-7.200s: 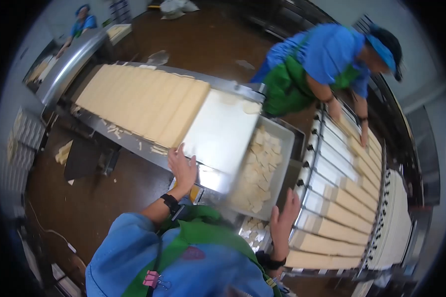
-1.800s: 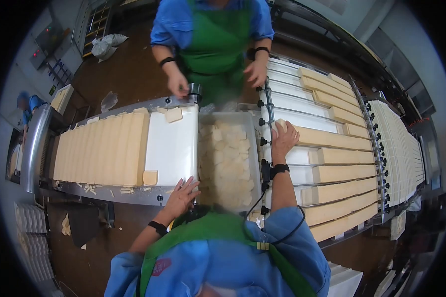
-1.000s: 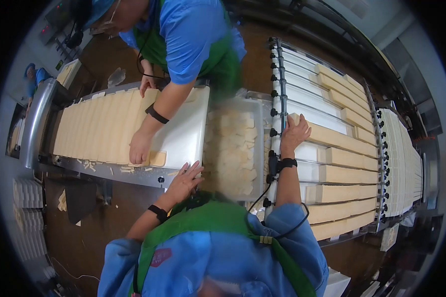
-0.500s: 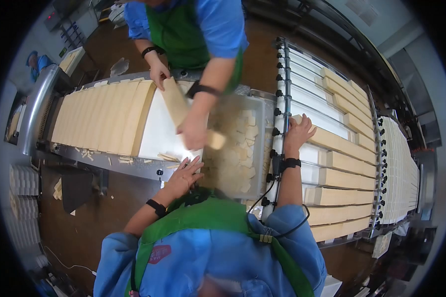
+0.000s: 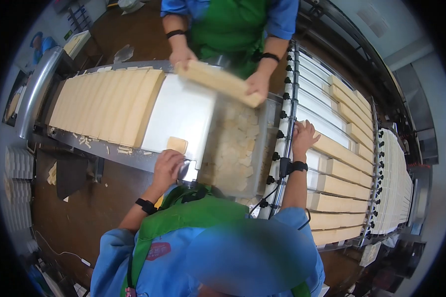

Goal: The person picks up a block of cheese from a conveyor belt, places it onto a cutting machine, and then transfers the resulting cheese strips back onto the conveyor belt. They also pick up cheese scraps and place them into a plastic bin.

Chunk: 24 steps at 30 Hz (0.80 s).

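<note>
My left hand (image 5: 168, 167) is at the near edge of the white board (image 5: 181, 111), its fingers curled against a small pale slice (image 5: 177, 144) with rounded corners. Beside those fingers is a shiny metal plate (image 5: 188, 171). Over on the lane conveyor, my right hand (image 5: 305, 139) has its fingers around the near end of a long pale row of stacked slices (image 5: 342, 154); the fingers partly hide that end. Across from me, a co-worker's two hands hold a long pale block (image 5: 218, 83), blurred by motion, above the board.
Packed pale rows (image 5: 104, 106) fill the board's left part. A translucent bin (image 5: 233, 148) of loose slices stands between board and conveyor (image 5: 305, 81). Black knobs line the conveyor's rail (image 5: 282, 148). Crumbs lie along the board's near edge.
The co-worker has lifted the long block off the board and moved it rightward. My left hand has gone from spread to curled at a small slice. My right hand stays at the row's end.
</note>
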Each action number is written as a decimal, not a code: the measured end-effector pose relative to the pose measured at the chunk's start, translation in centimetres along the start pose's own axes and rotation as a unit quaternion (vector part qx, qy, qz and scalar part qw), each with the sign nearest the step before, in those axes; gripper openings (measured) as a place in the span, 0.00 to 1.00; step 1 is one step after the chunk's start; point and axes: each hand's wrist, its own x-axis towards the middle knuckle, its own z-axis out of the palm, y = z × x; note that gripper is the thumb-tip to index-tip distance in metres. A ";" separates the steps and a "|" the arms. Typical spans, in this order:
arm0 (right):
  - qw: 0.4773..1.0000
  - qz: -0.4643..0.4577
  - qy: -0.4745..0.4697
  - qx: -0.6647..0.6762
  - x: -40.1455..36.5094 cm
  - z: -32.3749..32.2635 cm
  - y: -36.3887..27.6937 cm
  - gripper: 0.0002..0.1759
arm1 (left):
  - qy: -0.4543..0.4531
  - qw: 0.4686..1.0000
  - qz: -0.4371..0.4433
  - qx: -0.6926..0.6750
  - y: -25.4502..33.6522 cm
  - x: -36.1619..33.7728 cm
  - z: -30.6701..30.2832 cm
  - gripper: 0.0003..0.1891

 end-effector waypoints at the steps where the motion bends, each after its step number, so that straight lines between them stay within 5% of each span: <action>1: 1.000 0.005 -0.020 -0.014 0.1 0.3 0.2 0.28 | 0.078 0.996 -0.047 -0.003 -0.1 -0.2 -0.3 0.14; 4: 0.997 0.020 -0.002 0.072 0.2 0.9 0.3 0.41 | 0.185 0.973 -0.140 -0.010 -2.0 -1.4 -0.8 0.14; 6: 0.997 0.002 -0.071 0.033 0.5 1.1 0.9 0.44 | 0.285 0.922 -0.252 0.075 -2.5 -2.2 -1.8 0.21; 7: 0.993 0.026 -0.112 -0.006 0.8 1.3 0.8 0.43 | 0.272 0.907 -0.307 0.099 -5.0 -3.6 -1.4 0.31; 8: 0.987 0.045 -0.150 -0.044 1.1 1.6 0.3 0.45 | 0.289 0.896 -0.320 0.108 -6.2 -4.1 -1.1 0.31; 11: 0.992 0.049 -0.083 -0.085 1.3 1.1 -3.3 0.47 | 0.294 0.849 -0.413 0.148 -9.1 -4.6 -0.8 0.43; 13: 0.998 -0.044 0.008 0.043 1.6 -1.5 -10.1 0.37 | 0.306 0.849 -0.415 0.114 -9.1 -3.7 -1.5 0.44; 18: 0.884 -0.327 0.020 0.332 1.4 -0.3 -31.3 0.25 | 0.296 0.847 -0.440 0.043 -9.0 -0.1 -2.7 0.48; 22: 0.813 -0.399 -0.073 0.418 3.2 2.7 -45.5 0.25 | 0.284 0.841 -0.457 0.054 -10.1 1.2 -4.0 0.46; 24: 0.837 -0.384 -0.093 0.379 4.6 5.8 -50.6 0.27 | 0.287 0.847 -0.444 0.057 -10.7 1.5 -4.4 0.45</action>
